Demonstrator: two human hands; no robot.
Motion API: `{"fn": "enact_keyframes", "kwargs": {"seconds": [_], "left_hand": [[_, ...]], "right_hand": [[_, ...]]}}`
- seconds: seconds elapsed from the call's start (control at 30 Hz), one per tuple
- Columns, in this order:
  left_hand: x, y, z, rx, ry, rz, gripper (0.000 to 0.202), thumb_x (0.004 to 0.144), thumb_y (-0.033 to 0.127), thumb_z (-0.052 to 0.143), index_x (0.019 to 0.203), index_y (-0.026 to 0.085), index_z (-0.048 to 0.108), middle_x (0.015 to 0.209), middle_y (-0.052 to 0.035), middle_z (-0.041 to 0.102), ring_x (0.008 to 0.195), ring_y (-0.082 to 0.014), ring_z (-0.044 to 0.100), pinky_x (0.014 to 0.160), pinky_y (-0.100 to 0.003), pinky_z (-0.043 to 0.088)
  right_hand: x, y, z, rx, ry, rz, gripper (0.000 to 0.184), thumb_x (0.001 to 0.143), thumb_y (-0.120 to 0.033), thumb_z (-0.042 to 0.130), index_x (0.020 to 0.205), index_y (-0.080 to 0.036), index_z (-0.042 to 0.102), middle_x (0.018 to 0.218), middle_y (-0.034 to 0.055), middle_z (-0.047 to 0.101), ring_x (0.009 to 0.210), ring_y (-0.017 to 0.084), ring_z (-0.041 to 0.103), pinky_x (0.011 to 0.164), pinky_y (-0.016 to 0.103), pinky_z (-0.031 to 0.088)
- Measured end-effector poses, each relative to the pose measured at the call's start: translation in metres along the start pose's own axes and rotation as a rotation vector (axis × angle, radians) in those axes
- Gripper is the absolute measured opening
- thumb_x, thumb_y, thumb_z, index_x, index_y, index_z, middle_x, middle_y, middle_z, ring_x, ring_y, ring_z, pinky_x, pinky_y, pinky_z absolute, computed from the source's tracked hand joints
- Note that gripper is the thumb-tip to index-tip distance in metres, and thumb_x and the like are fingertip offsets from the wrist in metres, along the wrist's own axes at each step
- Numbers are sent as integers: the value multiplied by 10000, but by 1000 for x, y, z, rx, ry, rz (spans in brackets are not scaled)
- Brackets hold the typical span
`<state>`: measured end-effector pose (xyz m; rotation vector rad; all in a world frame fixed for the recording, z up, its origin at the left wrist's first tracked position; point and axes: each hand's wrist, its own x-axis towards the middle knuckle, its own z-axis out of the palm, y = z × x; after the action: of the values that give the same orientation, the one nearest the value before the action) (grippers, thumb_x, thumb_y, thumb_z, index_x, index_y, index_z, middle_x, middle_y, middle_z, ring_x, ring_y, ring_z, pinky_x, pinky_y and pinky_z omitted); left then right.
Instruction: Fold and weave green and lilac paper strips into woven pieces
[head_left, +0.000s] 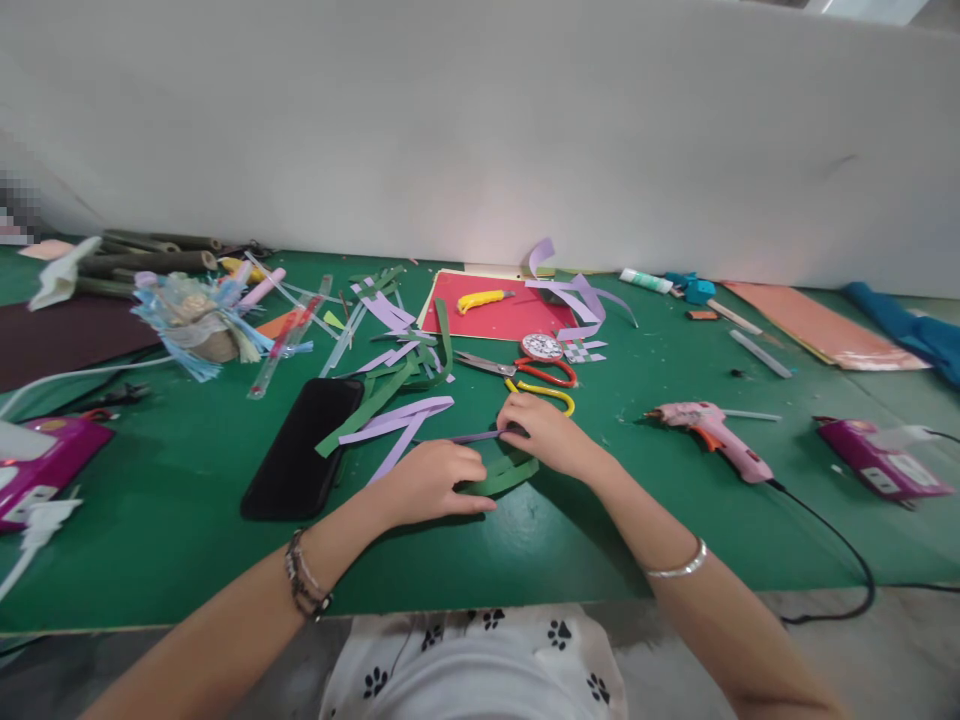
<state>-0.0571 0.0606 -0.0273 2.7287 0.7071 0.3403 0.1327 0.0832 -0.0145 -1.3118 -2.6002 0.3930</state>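
My left hand (439, 482) rests low over the table, its thumb stretched apart from the fingers. Green paper strips (502, 474) come out beside its fingertips and run under my right hand. With fingers bent together, my right hand (551, 432) pinches a thin purple paper strip (476, 437), which stretches between both hands. Part of the green strips is hidden beneath the hands. Left of my left hand lie a folded lilac paper strip (397, 420) and a black phone (304, 450). Just beyond my right hand are scissors (517, 369) with red and yellow handles.
A yellow cutter (484, 300) lies on red paper (450, 318). A pink glue gun (712, 435) and its cord are on the right, near a purple power strip (874, 460). Clear rulers (289, 340) and a blue-fringed craft piece (210, 325) sit at left.
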Motion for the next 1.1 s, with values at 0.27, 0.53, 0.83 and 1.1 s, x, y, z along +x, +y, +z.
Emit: {"fn": "enact_keyframes", "kwargs": {"seconds": [0.27, 0.53, 0.83, 1.1], "left_hand": [[1, -1, 0, -95, 178, -309, 413, 775, 403, 480, 466, 166, 342, 458, 38, 413, 461, -105, 430, 465, -220, 220], [2, -4, -19, -860, 635, -800, 357, 731, 386, 523, 469, 159, 435, 415, 45, 481, 393, -91, 506, 460, -205, 371], [3, -13, -38, -1787, 992, -806, 294, 871, 281, 385, 611, 150, 424, 340, 127, 264, 263, 5, 235, 382, -104, 327], [9, -7, -48, -1857, 903, -684, 269, 879, 173, 281, 679, 151, 459, 458, 76, 355, 374, -27, 336, 432, -137, 349]], "right_hand": [[-6, 6, -15, 271, 167, 157, 164, 752, -198, 531, 601, -144, 566, 614, 10, 567, 578, 107, 494, 563, 223, 369], [-12, 5, -22, 667, 392, 348, 220, 728, -271, 486, 861, -144, 609, 603, -5, 596, 531, 104, 511, 534, 228, 410], [-12, -2, -26, 552, 571, 223, 120, 690, -242, 545, 596, -167, 555, 806, 47, 546, 751, 131, 524, 575, 225, 423], [-27, -16, -43, 620, 491, 315, 228, 764, -282, 477, 580, -154, 521, 492, -44, 464, 394, 47, 401, 389, 176, 320]]}}
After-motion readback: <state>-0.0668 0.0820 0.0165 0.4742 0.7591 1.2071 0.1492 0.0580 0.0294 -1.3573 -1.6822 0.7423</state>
